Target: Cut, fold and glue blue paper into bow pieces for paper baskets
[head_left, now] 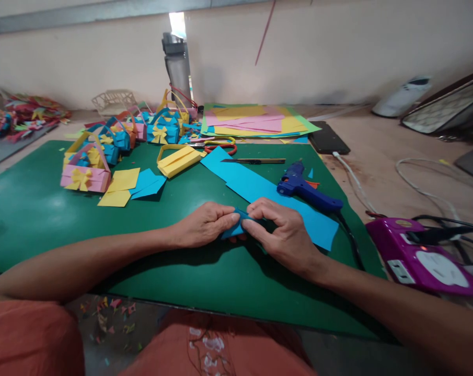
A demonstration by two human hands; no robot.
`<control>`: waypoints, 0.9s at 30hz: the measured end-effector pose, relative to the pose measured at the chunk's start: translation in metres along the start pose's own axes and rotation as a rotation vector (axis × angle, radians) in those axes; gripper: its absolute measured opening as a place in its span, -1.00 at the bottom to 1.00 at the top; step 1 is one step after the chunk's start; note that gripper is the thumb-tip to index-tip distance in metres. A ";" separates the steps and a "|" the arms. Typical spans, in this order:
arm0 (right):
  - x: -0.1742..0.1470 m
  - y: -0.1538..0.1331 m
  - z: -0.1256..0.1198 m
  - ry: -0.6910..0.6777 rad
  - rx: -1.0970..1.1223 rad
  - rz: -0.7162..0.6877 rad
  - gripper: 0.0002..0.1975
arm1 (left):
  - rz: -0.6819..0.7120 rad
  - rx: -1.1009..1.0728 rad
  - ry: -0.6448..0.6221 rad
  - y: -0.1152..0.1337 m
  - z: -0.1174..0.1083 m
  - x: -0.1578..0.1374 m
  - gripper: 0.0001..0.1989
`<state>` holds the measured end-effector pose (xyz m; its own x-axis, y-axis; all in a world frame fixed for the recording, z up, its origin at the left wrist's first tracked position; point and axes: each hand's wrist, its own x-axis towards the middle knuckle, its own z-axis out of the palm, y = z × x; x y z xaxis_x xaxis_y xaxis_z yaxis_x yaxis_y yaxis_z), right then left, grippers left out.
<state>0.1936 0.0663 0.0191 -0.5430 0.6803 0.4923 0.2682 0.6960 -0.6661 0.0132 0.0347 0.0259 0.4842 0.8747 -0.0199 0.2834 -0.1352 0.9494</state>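
Note:
Between my two hands is a small folded piece of blue paper (233, 230), partly hidden by the fingers. My left hand (205, 224) pinches its left side, thumb on top. With thumb and bent fingers, my right hand (283, 232) grips the right side. Behind the right hand, long blue paper strips (260, 190) lie on the green mat (173, 277). A blue glue gun (310, 190) rests across them. Farther back are a craft knife (255, 161) and scissors (220, 145). A yellow paper basket (180, 161) lies beyond my left hand, near yellow paper squares (120, 185) and blue paper pieces (148, 184).
Several finished paper baskets (86, 177) stand at the back left. Coloured sheets (255, 121) are stacked at the back, before a grey bottle (177, 68). On the right are a phone (328, 138), its cable and a purple power strip (424, 258). Paper scraps litter the floor.

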 end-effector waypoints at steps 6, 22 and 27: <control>0.001 0.004 -0.002 -0.102 -0.009 -0.003 -0.81 | -0.024 0.003 0.035 -0.002 -0.001 0.001 -0.64; 0.001 0.007 -0.005 -0.171 0.081 0.024 -0.93 | -0.022 -0.025 0.084 -0.004 0.001 0.001 -0.65; 0.002 0.007 -0.005 -0.187 0.094 0.027 -0.93 | 0.015 0.031 0.090 -0.003 0.002 0.000 -0.66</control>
<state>0.1985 0.0736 0.0181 -0.6769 0.6381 0.3670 0.2140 0.6476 -0.7313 0.0135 0.0343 0.0226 0.4123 0.9107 0.0237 0.3032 -0.1617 0.9391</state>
